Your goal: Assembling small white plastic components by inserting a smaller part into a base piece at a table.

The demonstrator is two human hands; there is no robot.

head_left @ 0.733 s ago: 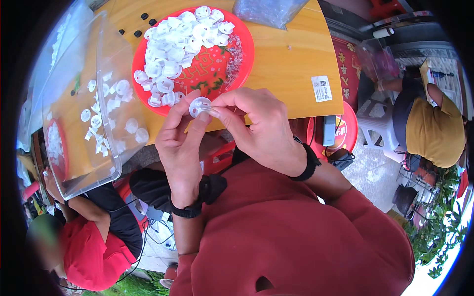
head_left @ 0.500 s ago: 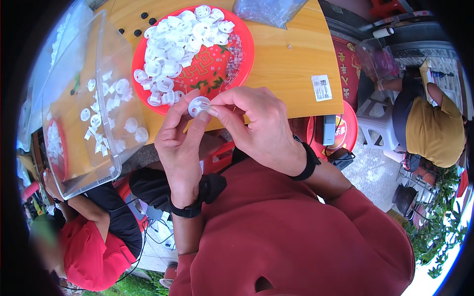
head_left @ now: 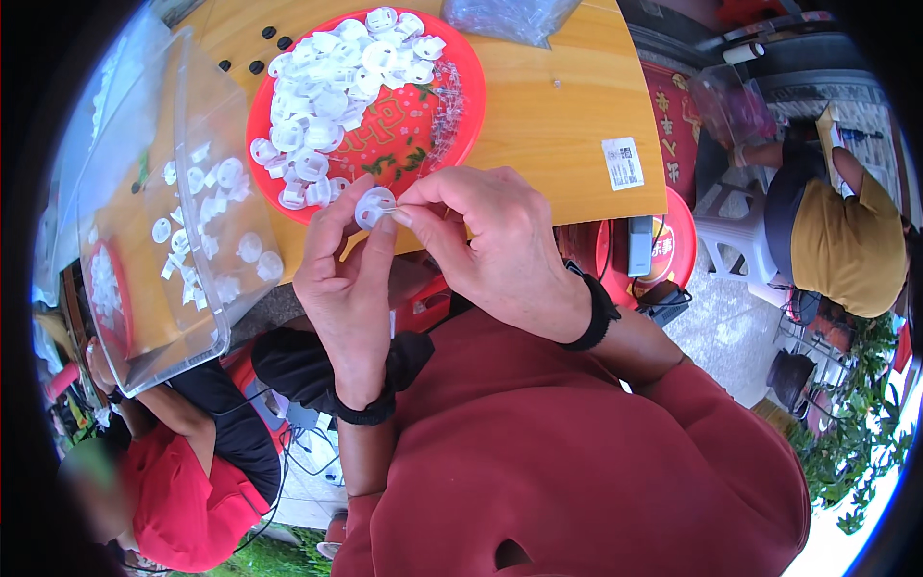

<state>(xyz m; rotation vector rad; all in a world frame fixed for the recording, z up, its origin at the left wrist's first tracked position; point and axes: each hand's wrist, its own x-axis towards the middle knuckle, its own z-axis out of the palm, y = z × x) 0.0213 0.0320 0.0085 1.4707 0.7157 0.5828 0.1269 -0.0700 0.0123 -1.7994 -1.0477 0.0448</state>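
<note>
My left hand [head_left: 338, 288] holds a round white plastic piece [head_left: 371, 210] upright between thumb and fingers, its slotted face toward me. My right hand [head_left: 510, 252] pinches a thin, wire-like part [head_left: 391, 210] at that face; the fingertips hide most of it. Just beyond both hands lies a red round tray [head_left: 473, 72] with a printed pattern. White plastic pieces [head_left: 327, 101] of the same kind are heaped on its left and far side. Small clear parts with thin leads [head_left: 446, 113] lie along its right side.
A clear plastic bin [head_left: 207, 288] with more white pieces stands left on the wooden table [head_left: 567, 125]. Several black caps [head_left: 257, 67], a clear bag [head_left: 510, 17] and a label [head_left: 622, 163] lie there too. A person in red [head_left: 197, 490] sits at left; another [head_left: 836, 240] sits at right.
The whole view has shifted slightly, so the table and tray sit a little further left and up. Both hands keep nearly the same pose around the white piece, with the right fingertips still at its face.
</note>
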